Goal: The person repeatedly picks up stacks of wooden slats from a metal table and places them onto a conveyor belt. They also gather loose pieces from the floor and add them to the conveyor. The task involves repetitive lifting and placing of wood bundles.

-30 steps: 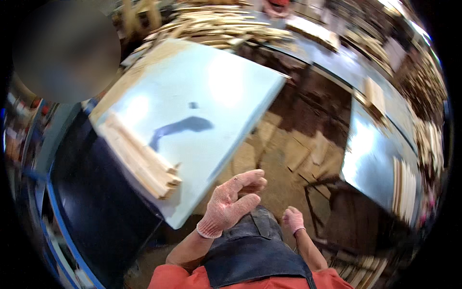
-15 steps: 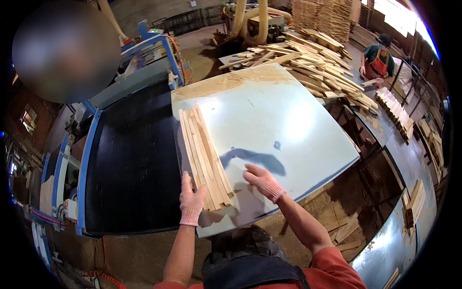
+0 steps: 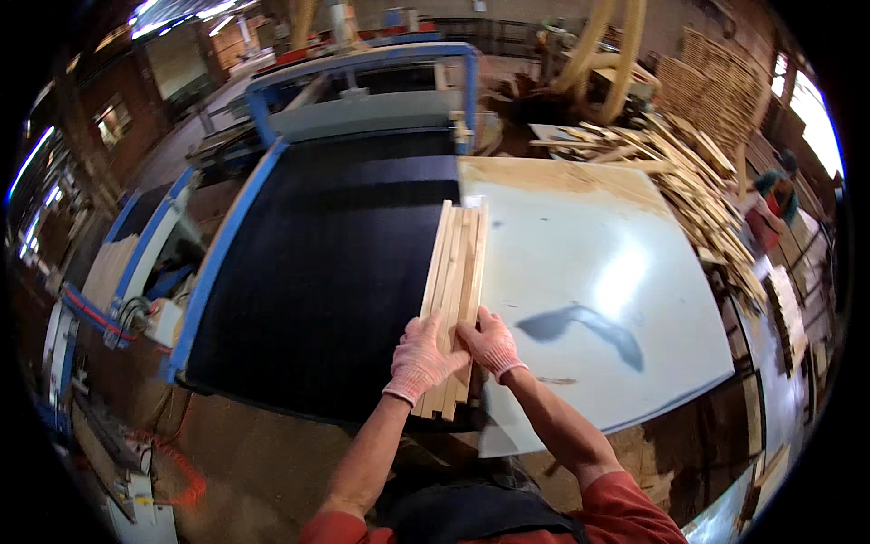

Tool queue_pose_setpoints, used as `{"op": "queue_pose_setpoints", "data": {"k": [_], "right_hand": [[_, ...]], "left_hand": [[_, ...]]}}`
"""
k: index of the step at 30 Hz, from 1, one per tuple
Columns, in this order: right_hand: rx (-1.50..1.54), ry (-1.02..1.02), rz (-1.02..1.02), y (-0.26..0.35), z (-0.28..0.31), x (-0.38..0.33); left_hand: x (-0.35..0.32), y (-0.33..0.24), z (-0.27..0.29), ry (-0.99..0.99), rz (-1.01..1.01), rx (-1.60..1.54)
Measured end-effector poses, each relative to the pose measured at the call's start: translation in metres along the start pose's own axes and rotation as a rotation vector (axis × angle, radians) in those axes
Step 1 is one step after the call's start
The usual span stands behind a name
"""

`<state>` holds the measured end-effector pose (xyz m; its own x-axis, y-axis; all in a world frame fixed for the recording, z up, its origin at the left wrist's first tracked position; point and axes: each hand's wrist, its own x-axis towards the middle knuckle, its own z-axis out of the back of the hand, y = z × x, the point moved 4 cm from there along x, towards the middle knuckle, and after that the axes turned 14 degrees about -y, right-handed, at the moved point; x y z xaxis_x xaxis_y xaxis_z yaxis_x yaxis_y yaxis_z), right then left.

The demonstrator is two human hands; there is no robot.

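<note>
A bundle of several long, pale wooden strips (image 3: 459, 263) lies lengthwise ahead of me, at the seam between the black conveyor belt (image 3: 317, 272) and the pale metal tabletop (image 3: 562, 227). My left hand (image 3: 422, 358), in a pinkish knit glove, is closed over the bundle's left side, its thumb reaching across the top. From the right side my right hand (image 3: 492, 344), gloved alike, squeezes the same strips with the thumb on top. The strips sit side by side with slightly uneven near ends. Part of their undersides is hidden.
A blue machine frame (image 3: 362, 59) spans the belt's far end, and a blue rail (image 3: 227, 263) runs along its left. Loose boards (image 3: 698, 190) are heaped beyond the tabletop at right, near a person (image 3: 772, 208). Stacked wood (image 3: 711, 86) stands behind.
The strips have shifted left from the tabletop to the belt's edge. My right hand, apart from them before, now grips their right side. My view has turned left.
</note>
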<state>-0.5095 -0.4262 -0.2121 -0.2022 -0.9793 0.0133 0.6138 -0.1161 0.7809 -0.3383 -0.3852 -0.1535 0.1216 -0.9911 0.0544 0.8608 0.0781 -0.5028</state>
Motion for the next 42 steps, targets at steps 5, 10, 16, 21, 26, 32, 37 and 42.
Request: {"op": "queue_pose_setpoints", "data": {"k": [5,10,16,21,26,32,37,42], "right_hand": [[0.051,0.157,0.032,0.095,-0.133,-0.030],[0.125,0.334,0.140,0.194,-0.274,-0.049],[0.610,0.883,-0.062,0.300,-0.365,-0.087],[0.619,1.206,-0.132,0.281,-0.357,-0.147],[0.623,1.423,-0.199,0.186,-0.286,-0.183],[0.821,1.235,-0.158,0.096,-0.199,-0.229],[1.008,0.744,-0.405,0.017,-0.102,-0.298],[1.030,0.251,-0.221,-0.122,-0.035,-0.367]], "left_hand": [[0.011,0.113,0.099,0.151,0.116,0.183],[0.031,0.249,0.158,-0.077,0.269,0.405],[0.071,0.396,0.221,-0.225,0.322,0.650],[0.115,0.491,0.263,-0.404,0.330,0.704],[0.153,0.509,0.274,-0.347,0.270,0.599],[0.136,0.521,0.262,-0.543,0.166,0.879],[0.114,0.353,0.188,-0.609,-0.014,0.199],[0.045,0.132,0.048,-0.128,-0.327,-0.659]]}}
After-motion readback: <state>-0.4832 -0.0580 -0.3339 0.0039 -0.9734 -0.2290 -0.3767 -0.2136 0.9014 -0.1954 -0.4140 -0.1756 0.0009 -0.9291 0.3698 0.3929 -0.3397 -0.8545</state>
